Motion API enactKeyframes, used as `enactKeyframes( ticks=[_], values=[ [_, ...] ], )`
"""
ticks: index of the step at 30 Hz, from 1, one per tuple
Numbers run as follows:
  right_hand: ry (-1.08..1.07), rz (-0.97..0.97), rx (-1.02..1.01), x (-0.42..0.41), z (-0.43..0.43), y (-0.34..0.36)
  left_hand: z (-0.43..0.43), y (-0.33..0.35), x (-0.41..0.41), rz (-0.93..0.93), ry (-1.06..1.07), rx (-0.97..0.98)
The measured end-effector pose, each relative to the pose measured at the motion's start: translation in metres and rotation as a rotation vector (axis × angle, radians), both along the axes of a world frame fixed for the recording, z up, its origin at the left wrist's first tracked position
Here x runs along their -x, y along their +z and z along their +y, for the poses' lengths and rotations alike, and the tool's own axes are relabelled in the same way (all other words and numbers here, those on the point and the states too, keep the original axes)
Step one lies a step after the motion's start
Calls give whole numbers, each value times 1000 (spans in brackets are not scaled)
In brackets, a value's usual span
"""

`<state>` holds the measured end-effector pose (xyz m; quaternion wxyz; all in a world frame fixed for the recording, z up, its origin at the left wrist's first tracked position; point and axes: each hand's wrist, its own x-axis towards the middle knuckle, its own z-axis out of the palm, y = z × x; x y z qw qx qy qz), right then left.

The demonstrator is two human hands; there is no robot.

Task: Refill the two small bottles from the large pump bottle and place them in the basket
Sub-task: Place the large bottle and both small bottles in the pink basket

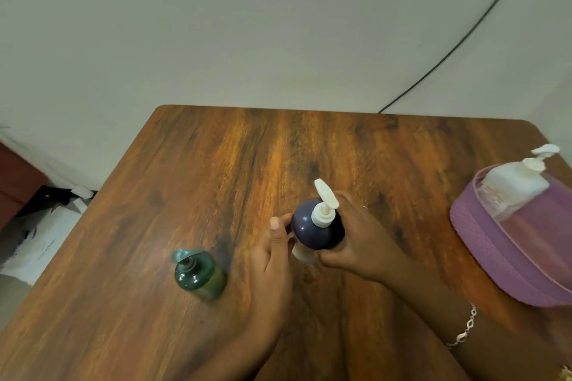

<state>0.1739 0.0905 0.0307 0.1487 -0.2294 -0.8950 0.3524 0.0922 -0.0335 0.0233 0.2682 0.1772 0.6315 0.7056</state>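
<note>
Right hand [356,241] grips purple bottle [312,230]; left hand [272,260] thumb touches its side.

Open wood runs across the far half of the table [309,139] to the wall [247,40]. Nearer, the green bottle [199,274] stands at left, the dark bottle [312,233] mid-table, and the basket [483,244] (pump bottle [513,185] inside) fills the right edge.
</note>
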Motion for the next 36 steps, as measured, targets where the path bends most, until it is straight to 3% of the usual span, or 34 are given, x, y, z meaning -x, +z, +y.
enactKeyframes(
  ticks=[13, 21, 26, 36],
  values=[
    [-283, -52, -38, -135, 89, 48, 113, 49, -117, -53, -369, -92],
    [-409, -170, -154, -222, 155, 76, 176, 69, -174, -25, -735, -114],
    [-376, -255, -135, -259, 187, 71, 204, 56, -198, 26, -928, 2],
    [-227, -454, -41, -281, 244, 27, 241, 12, -221, -73, -1015, 181]
  ],
)
